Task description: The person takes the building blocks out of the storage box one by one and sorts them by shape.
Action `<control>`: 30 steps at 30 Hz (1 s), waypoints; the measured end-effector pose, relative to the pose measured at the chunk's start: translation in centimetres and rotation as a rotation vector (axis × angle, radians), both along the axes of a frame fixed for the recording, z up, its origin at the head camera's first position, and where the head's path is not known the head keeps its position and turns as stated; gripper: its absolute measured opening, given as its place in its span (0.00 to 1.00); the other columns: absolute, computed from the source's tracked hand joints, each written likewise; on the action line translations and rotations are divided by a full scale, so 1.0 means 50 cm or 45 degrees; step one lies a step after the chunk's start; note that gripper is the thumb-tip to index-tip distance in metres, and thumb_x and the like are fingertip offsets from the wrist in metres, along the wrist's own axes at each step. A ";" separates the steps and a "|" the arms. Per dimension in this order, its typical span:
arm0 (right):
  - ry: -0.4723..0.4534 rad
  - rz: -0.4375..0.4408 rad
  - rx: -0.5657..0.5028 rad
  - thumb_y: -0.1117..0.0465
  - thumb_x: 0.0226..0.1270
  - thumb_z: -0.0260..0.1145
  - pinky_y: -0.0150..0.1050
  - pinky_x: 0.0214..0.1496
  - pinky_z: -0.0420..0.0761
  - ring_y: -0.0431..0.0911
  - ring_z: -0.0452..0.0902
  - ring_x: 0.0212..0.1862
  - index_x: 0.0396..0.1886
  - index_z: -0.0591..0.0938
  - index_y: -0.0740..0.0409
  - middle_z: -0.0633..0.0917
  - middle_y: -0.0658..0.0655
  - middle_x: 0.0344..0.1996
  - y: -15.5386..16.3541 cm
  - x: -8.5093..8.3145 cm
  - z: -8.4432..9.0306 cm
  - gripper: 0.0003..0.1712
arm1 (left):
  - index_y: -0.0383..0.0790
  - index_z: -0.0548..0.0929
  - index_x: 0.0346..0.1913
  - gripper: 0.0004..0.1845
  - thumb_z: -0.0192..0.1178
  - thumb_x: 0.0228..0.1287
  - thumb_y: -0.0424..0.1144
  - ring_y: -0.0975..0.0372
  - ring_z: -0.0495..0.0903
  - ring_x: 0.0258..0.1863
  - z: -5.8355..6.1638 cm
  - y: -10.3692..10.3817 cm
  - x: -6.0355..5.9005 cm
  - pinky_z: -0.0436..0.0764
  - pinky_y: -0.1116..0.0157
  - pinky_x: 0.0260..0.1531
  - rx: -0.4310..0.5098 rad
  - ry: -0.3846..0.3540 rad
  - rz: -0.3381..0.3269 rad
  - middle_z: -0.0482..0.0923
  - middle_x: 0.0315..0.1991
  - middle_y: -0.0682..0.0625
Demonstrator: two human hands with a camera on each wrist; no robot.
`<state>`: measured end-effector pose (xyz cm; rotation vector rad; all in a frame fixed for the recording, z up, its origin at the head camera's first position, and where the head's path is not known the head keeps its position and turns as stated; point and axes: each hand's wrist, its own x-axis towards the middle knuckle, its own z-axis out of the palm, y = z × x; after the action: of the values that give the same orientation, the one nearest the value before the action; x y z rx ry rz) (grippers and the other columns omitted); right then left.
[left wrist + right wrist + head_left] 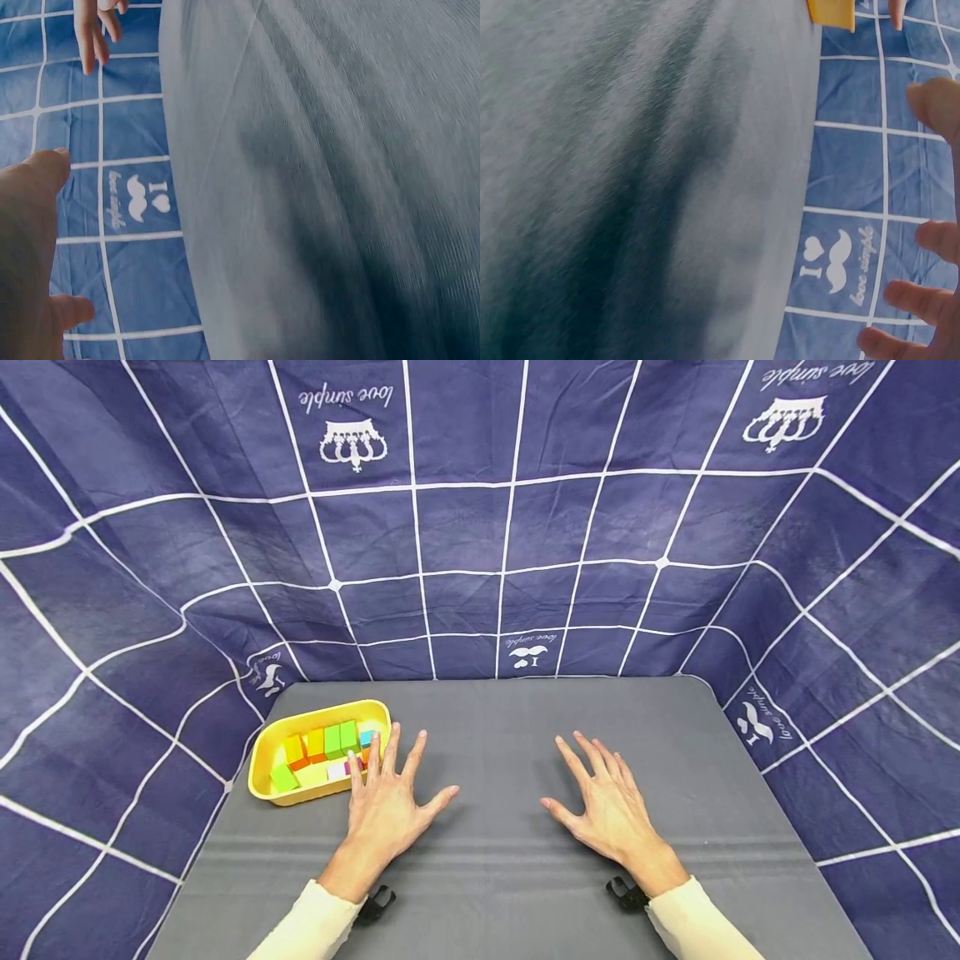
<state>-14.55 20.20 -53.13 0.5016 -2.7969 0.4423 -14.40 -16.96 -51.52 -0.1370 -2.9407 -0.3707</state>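
My left hand (pixel 385 810) hovers over the grey table with fingers spread and nothing in its grasp. In the head view its fingertips overlap the near right part of a yellow tray (pixel 262 768), hiding some of what lies there. Inside the tray are several coloured blocks: green ones (pixel 341 740), orange-yellow ones (pixel 294 749), a lime one (pixel 284 777), a blue one (pixel 367 737) and a white one (pixel 337 771). To the right, my right hand (pixel 611 810) is held above the table, fingers apart, holding nothing. A corner of the tray also shows in the right wrist view.
A grey cloth covers the table (pixel 487 877), with shallow creases across it. Blue fabric with white grid lines (pixel 465 527) hangs behind the table and along both sides. Each wrist wears a black strap-like device, left (pixel 375 904) and right (pixel 626 893).
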 end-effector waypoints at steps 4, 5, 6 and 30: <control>0.037 0.034 -0.008 0.29 0.77 0.76 0.71 0.84 0.74 0.66 0.74 0.84 0.97 0.63 0.35 0.73 0.60 0.89 -0.013 -0.006 0.005 0.57 | 0.61 0.60 0.96 0.58 0.63 0.72 0.83 0.33 0.49 0.97 0.002 -0.034 0.001 0.42 0.20 0.88 0.012 0.033 0.041 0.51 0.98 0.39; 0.039 0.044 -0.014 0.30 0.78 0.76 0.71 0.83 0.75 0.66 0.75 0.84 0.97 0.64 0.36 0.73 0.60 0.89 -0.017 -0.008 0.007 0.56 | 0.59 0.62 0.96 0.58 0.63 0.72 0.82 0.32 0.50 0.96 0.002 -0.045 0.001 0.42 0.20 0.88 0.020 0.048 0.053 0.52 0.97 0.38; 0.039 0.052 -0.018 0.31 0.78 0.76 0.70 0.82 0.76 0.65 0.76 0.83 0.96 0.64 0.36 0.74 0.59 0.88 -0.022 -0.009 0.008 0.55 | 0.58 0.63 0.95 0.57 0.64 0.73 0.81 0.32 0.50 0.96 0.003 -0.056 0.001 0.42 0.19 0.88 0.032 0.058 0.063 0.53 0.97 0.36; 0.094 0.307 -0.011 0.36 0.84 0.73 0.61 0.75 0.83 0.58 0.84 0.75 0.91 0.74 0.42 0.81 0.55 0.81 -0.170 -0.056 0.036 0.43 | 0.43 0.53 0.96 0.58 0.53 0.82 0.79 0.19 0.41 0.92 0.007 -0.359 -0.006 0.36 0.16 0.85 0.199 -0.124 0.473 0.36 0.94 0.22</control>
<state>-17.33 11.71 -51.36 0.8404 -2.6728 0.4738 -14.69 -34.92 -51.20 0.4519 -2.9263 -0.5575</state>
